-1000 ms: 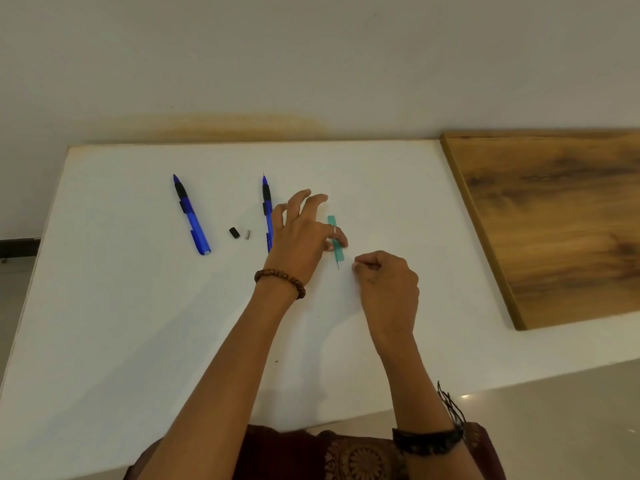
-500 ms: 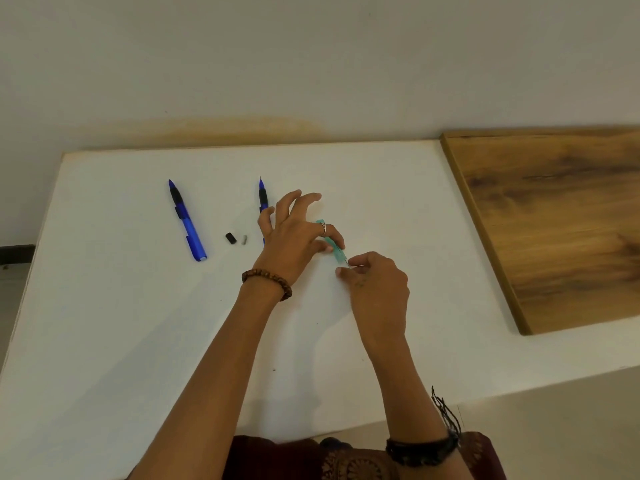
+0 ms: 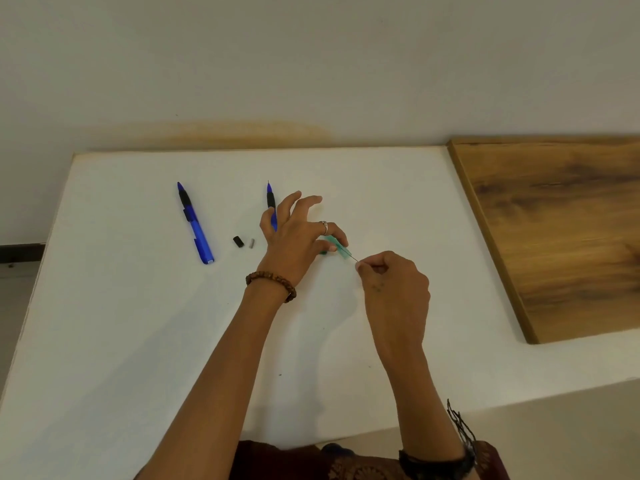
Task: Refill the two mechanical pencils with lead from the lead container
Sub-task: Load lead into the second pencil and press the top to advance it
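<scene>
My left hand [image 3: 298, 237] pinches a small green lead container [image 3: 341, 249] between thumb and forefinger, just above the white table [image 3: 138, 323]. My right hand [image 3: 394, 285] pinches a thin dark lead [image 3: 354, 259] that sticks out of the container's open end. One blue mechanical pencil [image 3: 195, 225] lies at the left, its rear end open. A second blue pencil [image 3: 271, 206] lies behind my left hand, its lower part hidden. A black cap [image 3: 238, 241] and a grey eraser piece [image 3: 251, 242] lie between the pencils.
A wooden board [image 3: 561, 230] lies on the table's right side, its edge near my right hand. A pale wall rises behind the table. The table's front edge runs close to my body.
The left hand tilted the green container so its open end points right. The right hand shifted to the right and now holds a lead drawn partly out of it.
</scene>
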